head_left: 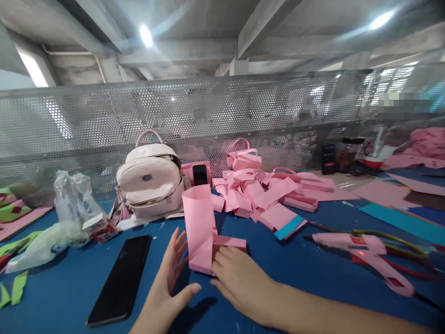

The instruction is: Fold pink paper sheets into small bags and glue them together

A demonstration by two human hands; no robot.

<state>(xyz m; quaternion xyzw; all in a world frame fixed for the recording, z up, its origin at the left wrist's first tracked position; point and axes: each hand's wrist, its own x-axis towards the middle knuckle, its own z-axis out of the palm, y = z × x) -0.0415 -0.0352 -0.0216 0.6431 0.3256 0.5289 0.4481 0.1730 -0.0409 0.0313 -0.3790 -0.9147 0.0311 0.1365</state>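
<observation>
Tips partly hidden, the right fingers (222, 262) curl at the lower right of the tall pink folded-paper box (199, 232), grip unclear; left fingers (170, 246), spread, empty, flank its left.

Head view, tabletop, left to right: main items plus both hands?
Plastic bag → flat-lying black phone → left hand → standing pink paper piece → right hand → pink glue gun.

The single view comes from a camera on the person's head, facing forward and slightly down across the blue table (285, 271). Close by are the left hand (174, 273) at seven o'clock and right hand (239, 278) near six; farther off, the concrete ceiling (198, 23) fills twelve.
</observation>
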